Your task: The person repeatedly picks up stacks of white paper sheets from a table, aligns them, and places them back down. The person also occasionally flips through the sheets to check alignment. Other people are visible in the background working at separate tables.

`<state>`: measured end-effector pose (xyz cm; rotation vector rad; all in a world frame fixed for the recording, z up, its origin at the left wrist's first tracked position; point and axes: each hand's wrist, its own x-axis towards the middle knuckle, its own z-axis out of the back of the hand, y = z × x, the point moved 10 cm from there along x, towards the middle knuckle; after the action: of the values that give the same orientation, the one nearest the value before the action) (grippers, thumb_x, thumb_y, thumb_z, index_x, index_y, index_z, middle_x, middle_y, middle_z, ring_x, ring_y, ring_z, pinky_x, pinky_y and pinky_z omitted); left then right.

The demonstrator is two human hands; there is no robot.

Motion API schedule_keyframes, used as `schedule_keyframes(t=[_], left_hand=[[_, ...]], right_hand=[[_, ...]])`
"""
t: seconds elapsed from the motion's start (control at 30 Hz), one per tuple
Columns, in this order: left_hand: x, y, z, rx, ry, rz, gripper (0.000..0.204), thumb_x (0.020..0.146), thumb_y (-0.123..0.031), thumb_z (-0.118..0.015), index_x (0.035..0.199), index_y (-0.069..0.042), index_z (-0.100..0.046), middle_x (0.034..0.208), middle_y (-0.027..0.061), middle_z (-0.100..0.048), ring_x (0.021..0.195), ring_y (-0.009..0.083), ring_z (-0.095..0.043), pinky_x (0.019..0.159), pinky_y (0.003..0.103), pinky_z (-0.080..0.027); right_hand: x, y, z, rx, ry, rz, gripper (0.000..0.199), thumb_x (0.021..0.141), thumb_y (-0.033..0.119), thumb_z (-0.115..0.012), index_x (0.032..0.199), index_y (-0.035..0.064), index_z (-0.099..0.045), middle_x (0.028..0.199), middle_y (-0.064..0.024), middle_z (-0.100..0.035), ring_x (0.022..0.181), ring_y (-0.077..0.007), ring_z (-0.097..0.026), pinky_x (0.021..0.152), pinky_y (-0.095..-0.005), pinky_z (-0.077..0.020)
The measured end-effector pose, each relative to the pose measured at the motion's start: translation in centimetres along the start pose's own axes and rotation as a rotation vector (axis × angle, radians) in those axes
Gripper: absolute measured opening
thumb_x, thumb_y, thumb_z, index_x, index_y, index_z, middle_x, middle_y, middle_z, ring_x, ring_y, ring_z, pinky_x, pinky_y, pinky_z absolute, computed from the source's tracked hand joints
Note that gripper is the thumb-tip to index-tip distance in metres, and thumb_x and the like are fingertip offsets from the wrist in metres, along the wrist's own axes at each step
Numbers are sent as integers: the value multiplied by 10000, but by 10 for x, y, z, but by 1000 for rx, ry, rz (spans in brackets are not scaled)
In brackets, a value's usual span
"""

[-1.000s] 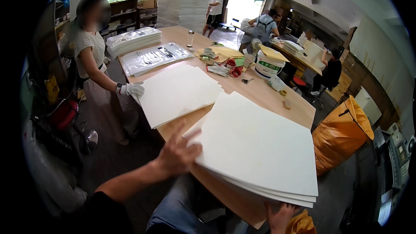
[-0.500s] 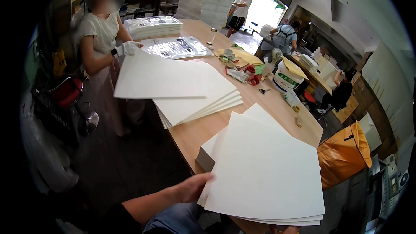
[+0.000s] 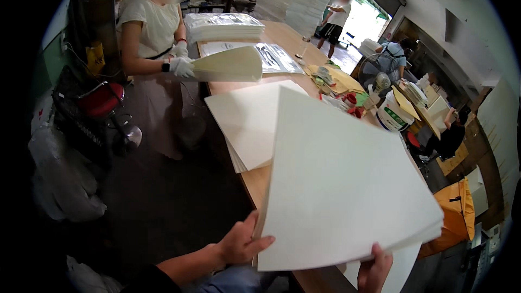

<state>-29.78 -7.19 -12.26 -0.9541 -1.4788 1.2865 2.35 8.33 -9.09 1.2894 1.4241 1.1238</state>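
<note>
A few large white sheets of stiff paper or board point(image 3: 347, 179) are lifted and tilted in front of me, loosely stacked together. My left hand point(image 3: 244, 241) grips their left edge, thumb lying over the front face. At the lower edge, my right hand point(image 3: 375, 268) pinches them with its thumb on top; its other fingers are partly hidden. Beneath, part of another white sheet point(image 3: 401, 265) shows beside the right hand. Farther along the table lies a fanned pile of similar sheets point(image 3: 247, 125).
Across the corner, a co-worker in white gloves point(image 3: 182, 67) holds a curved white sheet point(image 3: 230, 65). Plastic-wrapped stacks point(image 3: 225, 26) stand on the wooden table point(image 3: 279, 31). A white bucket point(image 3: 392, 113) and a fan point(image 3: 380, 76) are at right, an orange bag point(image 3: 453, 209) beyond the edge.
Both my hands have raised the sheets off the pile and tilted them. My right hand has come further into view. The co-worker's sheet has moved back toward them and bent. The view has shifted.
</note>
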Motion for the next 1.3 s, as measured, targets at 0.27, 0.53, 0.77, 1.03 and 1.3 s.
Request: schedule_keyframes(t=[0.27, 0.53, 0.77, 1.03, 1.3], left_hand=[[90, -8, 125, -272, -358, -289, 536, 941, -167, -573, 1421, -1, -404, 1237, 90, -567, 1117, 151, -557, 982, 326, -458], [160, 87, 176, -608, -340, -53, 530, 959, -103, -534, 1458, -30, -369, 1371, 120, -521, 1249, 250, -553, 1050, 398, -473], [152, 180, 204, -609, -489, 181, 361, 972, -97, -539, 1304, 33, -485, 1212, 150, -628, 1082, 273, -651, 932, 402, -551], [176, 200, 213, -649, -339, 259, 361, 1022, -178, -484, 1262, 88, -529, 1182, 173, -653, 1106, 288, -640, 974, 417, -514], [102, 22, 76, -147, -744, -470, 344, 910, -26, -451, 1228, 28, -571, 1254, 151, -598, 1205, 231, -565, 1096, 355, -395]], right_hand=[[135, 9, -230, 194, 481, -92, 364, 905, 88, -684, 1226, 9, -532, 1111, -71, -619, 1032, -199, -628, 909, -381, -561], [198, -70, -277, -60, 473, -276, 437, 962, 118, -623, 1280, -127, -450, 1098, -182, -605, 982, -302, -667, 879, -400, -592], [34, 42, -159, -342, 644, -6, 340, 991, 59, -582, 1291, -89, -522, 1157, -213, -657, 992, -265, -700, 812, -349, -578], [-143, 61, 163, -570, -589, 221, 191, 1002, 93, -536, 1029, -45, -665, 859, -113, -706, 728, -190, -667, 648, -314, -552], [-167, -32, 286, -365, -720, 70, 320, 1063, 305, -498, 1058, 13, -630, 869, -27, -625, 795, -126, -606, 726, -292, -495]])
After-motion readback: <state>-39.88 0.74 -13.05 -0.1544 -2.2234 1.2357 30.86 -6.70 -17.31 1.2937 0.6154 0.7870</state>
